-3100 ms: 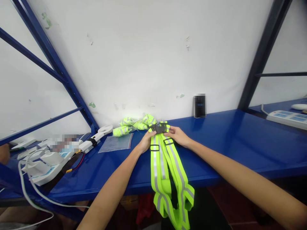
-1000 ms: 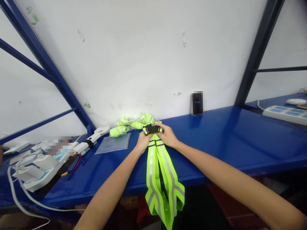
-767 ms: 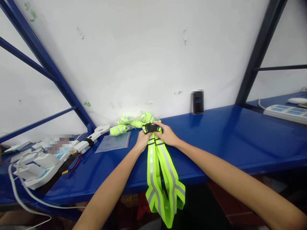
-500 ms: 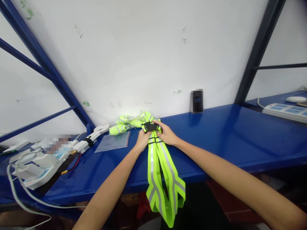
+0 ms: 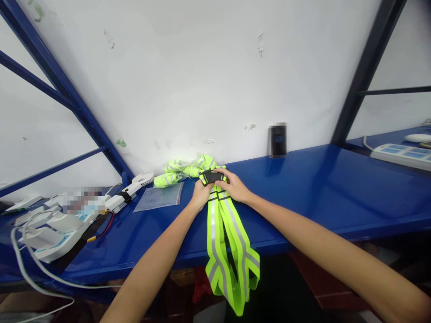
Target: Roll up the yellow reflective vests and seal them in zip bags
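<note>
A yellow-green reflective vest (image 5: 213, 229) made of straps with grey stripes hangs from my hands over the table's front edge. Its black buckle (image 5: 213, 176) lies between my hands, with short strap ends at both sides. My left hand (image 5: 202, 194) is closed on the strap at the buckle's left end, its fingers mostly hidden behind. On the right end, my right hand (image 5: 234, 185) pinches the buckle between thumb and fingers. Just beyond lie more bright reflective vests (image 5: 168, 178) in clear wrapping, and a clear zip bag (image 5: 157, 198) lies flat to the left.
A small white fan (image 5: 143, 178) and a white power strip (image 5: 63, 240) with plugs and cables crowd the left side of the blue table (image 5: 303, 193). A dark blurred box (image 5: 278, 141) stands against the wall. Another power strip (image 5: 402, 154) sits at the far right.
My right thumb has moved up from below the buckle onto its front. The vest and my left hand are nearly where they were; the view has shifted slightly.
</note>
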### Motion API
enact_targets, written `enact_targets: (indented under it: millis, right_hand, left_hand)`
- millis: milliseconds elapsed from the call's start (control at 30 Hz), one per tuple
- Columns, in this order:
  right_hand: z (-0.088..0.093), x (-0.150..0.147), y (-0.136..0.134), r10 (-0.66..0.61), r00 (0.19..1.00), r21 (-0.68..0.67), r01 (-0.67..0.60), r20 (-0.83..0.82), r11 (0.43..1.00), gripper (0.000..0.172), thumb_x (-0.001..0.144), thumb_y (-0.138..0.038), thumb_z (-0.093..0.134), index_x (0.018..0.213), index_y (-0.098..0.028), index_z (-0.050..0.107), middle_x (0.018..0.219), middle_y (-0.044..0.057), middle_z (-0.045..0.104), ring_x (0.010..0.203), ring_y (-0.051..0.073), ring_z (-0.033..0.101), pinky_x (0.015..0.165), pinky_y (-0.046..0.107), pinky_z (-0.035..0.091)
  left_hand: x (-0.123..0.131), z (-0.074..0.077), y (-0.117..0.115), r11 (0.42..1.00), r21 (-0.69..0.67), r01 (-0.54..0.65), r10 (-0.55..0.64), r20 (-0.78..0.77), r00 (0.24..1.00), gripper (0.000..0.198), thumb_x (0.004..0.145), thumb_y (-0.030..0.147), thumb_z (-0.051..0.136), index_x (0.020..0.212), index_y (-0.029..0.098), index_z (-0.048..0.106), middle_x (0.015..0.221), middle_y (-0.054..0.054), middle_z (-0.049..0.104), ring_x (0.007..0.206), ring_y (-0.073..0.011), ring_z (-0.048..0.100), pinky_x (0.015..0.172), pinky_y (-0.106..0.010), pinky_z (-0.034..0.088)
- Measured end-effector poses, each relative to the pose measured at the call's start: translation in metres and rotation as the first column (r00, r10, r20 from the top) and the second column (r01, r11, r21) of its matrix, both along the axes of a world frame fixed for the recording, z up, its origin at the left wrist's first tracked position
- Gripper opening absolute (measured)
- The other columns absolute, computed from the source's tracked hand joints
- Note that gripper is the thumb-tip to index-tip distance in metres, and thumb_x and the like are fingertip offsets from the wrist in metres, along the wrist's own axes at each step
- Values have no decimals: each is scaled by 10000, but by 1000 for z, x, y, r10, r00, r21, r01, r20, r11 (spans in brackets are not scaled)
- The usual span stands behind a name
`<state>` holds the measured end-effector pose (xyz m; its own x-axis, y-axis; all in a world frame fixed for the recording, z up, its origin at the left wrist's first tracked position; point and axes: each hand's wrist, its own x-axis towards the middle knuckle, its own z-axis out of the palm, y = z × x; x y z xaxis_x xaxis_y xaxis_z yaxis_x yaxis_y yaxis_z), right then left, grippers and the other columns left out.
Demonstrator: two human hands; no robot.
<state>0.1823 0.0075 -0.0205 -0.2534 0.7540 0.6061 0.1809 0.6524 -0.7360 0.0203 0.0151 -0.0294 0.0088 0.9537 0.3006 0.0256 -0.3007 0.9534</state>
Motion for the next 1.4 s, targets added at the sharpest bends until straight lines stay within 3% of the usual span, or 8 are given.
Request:
enact_targets:
  millis: [267,467,600,733,867,1000,1200,1400]
  right_hand:
    - [7,0,5,94,984,-82,-107,-149,991,449,821,-247,588,1265,-180,601,1287,83,635,1182,229,593,1068,390,393]
    - [4,0,6,25,992,-30,-29,-125,999,453,847,-248,565,1296,-185,573,1324,82,607,1232,225,557,1083,384,379]
    - [1,0,1,-78,997,112,80,-24,990,458,890,-228,496,1345,-197,526,1354,93,579,1261,230,528,1093,394,363]
    - [3,0,-2,-139,990,174,138,-5,975,451,909,-217,460,1358,-196,501,1368,108,562,1271,234,512,1086,403,364]
    - [5,3,-3,-144,990,174,141,6,975,434,909,-224,459,1340,-205,509,1342,99,577,1237,237,534,1063,400,382]
    - [5,4,-2,-156,988,120,153,19,981,445,872,-224,504,1316,-214,534,1271,71,625,1091,237,607,971,382,451]
    - [3,3,2,-167,985,4,167,-52,986,440,814,-246,582,1252,-221,569,1191,50,649,845,194,629,767,306,510]
    - [5,3,-5,-176,984,105,176,-9,979,427,855,-227,524,1281,-216,526,1188,61,634,897,213,615,872,348,477]
  left_hand:
    - [9,3,-6,1000,13,17,-19,140,990,322,689,263,689,996,164,692,1032,-62,724,966,-231,649,893,-327,470]
    - [13,10,-12,980,-184,71,-7,332,943,385,621,228,640,1004,194,647,870,-12,725,850,-213,676,834,-335,499]
    - [14,16,-16,914,-347,212,-43,435,899,342,612,229,639,946,158,634,792,-40,723,717,-218,685,750,-351,536]
    - [16,18,-19,830,-464,310,-98,425,900,247,683,318,647,848,134,646,747,-92,720,724,-256,700,746,-384,552]
    - [20,16,-21,882,-390,266,-118,364,924,266,684,329,708,867,146,649,794,-84,730,765,-264,705,765,-387,548]
    - [18,11,-20,927,-276,255,-165,309,937,398,689,361,744,1012,151,645,927,-90,738,882,-280,698,830,-404,530]
    - [9,2,-7,996,30,84,-85,5,996,407,740,345,729,1094,154,663,1154,-103,695,1178,-298,577,986,-363,442]
    - [7,0,-4,989,119,89,-82,-63,995,409,822,327,649,1196,163,623,1253,-95,650,1244,-269,532,1035,-339,388]
